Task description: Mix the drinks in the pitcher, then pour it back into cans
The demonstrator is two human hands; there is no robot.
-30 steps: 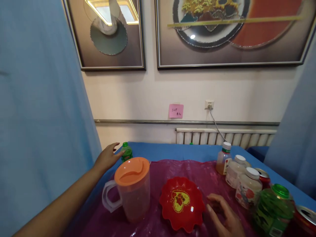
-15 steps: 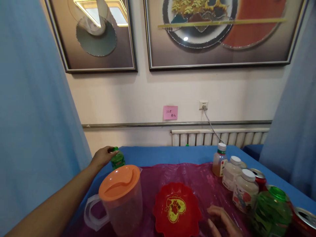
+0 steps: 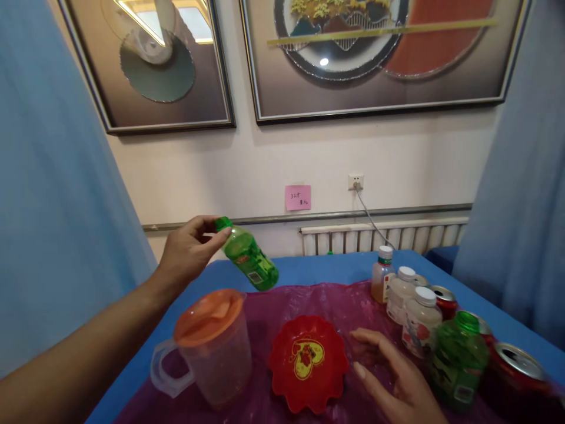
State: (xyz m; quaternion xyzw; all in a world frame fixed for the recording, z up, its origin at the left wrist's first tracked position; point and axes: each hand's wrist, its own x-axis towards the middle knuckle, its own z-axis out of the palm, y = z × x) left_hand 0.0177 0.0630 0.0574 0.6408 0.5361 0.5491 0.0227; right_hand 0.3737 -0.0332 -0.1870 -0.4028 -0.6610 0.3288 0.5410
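My left hand (image 3: 192, 247) grips a green plastic bottle (image 3: 251, 258) by its capped neck, holding it tilted in the air behind the pitcher. Below that hand stands a clear plastic pitcher (image 3: 220, 365) with an orange lid (image 3: 209, 321). A red scalloped dish (image 3: 285, 386) with a yellow heart print lies on the purple plastic sheet. To the right of the dish is my right hand (image 3: 392, 377), its thumb and fingers apart with nothing between them. Another green bottle (image 3: 459, 359) stands just right of that hand.
White-capped bottles (image 3: 421, 324) and red drink cans (image 3: 516, 362) stand along the right side. A purple sheet (image 3: 326, 300) covers much of the blue table (image 3: 300, 268). Behind are a radiator (image 3: 397, 235) and a socket (image 3: 355, 182) with a cord. Blue curtains hang at both sides.
My left hand has lifted the green bottle off the table and carried it up and to the right, tilting it. My right hand has come further into view beside the dish.
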